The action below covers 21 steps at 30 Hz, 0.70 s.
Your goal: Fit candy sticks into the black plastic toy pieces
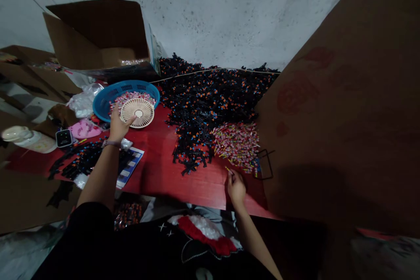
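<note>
My left hand [118,127] grips the left edge of a small cream fan [138,113] with a round slatted grille, thumb across its front. Behind the fan stands a blue plastic basket [100,104] with small pink-and-white pieces [133,96] inside. My right hand [236,187] is low over the red table [160,170], its fingers pinched on a small yellow-tipped piece [227,169]. Just beyond that hand lies a heap of similar pink-and-yellow pieces [236,144]. A large pile of black toy guns [203,100] with orange and blue parts spreads behind the heap.
An open cardboard box [98,48] stands at the back left, and a large cardboard sheet [334,118] walls off the right. At left are a bottle [36,140], a smartwatch-like device [64,138], more black toy guns [85,157] and a printed sheet [130,168].
</note>
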### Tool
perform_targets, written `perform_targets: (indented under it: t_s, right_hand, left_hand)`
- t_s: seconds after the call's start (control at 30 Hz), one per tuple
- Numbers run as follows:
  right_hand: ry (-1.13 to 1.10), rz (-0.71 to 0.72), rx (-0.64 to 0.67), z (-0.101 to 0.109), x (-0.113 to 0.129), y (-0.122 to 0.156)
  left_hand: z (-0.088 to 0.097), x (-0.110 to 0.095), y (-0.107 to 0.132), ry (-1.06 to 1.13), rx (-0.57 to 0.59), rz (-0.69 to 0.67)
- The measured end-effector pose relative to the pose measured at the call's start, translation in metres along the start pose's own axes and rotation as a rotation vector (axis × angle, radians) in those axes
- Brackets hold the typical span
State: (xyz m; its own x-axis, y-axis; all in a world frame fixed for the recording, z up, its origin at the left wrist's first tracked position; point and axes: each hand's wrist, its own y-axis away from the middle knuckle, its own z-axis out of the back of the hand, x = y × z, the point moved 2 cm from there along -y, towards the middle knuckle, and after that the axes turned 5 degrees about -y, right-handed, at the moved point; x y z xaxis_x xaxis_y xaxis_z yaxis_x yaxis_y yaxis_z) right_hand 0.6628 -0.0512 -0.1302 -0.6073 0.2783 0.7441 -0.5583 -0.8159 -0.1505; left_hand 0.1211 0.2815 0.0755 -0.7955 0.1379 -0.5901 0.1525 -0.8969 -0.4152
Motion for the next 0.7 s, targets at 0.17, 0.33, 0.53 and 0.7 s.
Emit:
perform_targets:
  t_s: [0.17,0.33,0.53,0.7]
  right_hand:
    - [-0.105,-0.070,-0.057,0.007,0.005,-0.001]
    - [-0.328,-0.161,-0.017,0.013,0.005,-0.007]
    - [-0.632,-0.251,0.154,-0.004,0.038,0.023]
    - [-0.837,-0.220,0.391,-0.013,0.093,0.055]
  left_hand:
    - [-0.018,-0.035,0.078,-0.018,-0.141,0.049]
    - [-0.096,-0.113,0.241,0.175,0.668,-0.115]
    - [-0.140,-0.134,0.312,0.190,0.778,0.077]
    - [-0.136,-0.141,0.306,0.374,0.849,0.176]
